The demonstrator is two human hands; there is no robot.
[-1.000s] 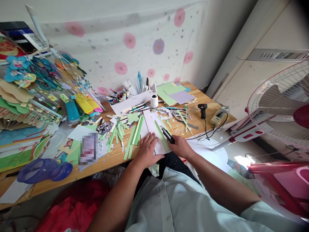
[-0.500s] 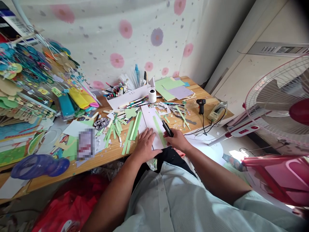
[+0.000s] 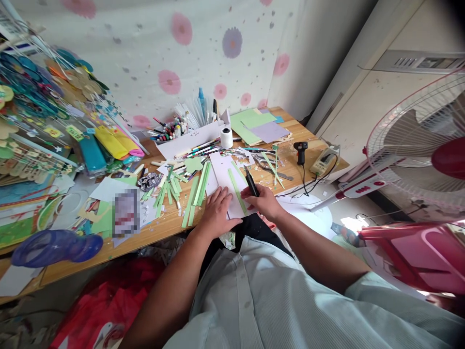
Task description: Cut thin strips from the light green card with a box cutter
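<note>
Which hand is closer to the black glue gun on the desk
Right. The right hand, holding a black cutter, is on the glue gun side of the white sheet. The left hand presses the sheet's other edge, farther away.

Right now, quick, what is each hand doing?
Left hand: open, pressed flat on the white sheet.
Right hand: closed around a black tool, its tip by the green strip.
</note>
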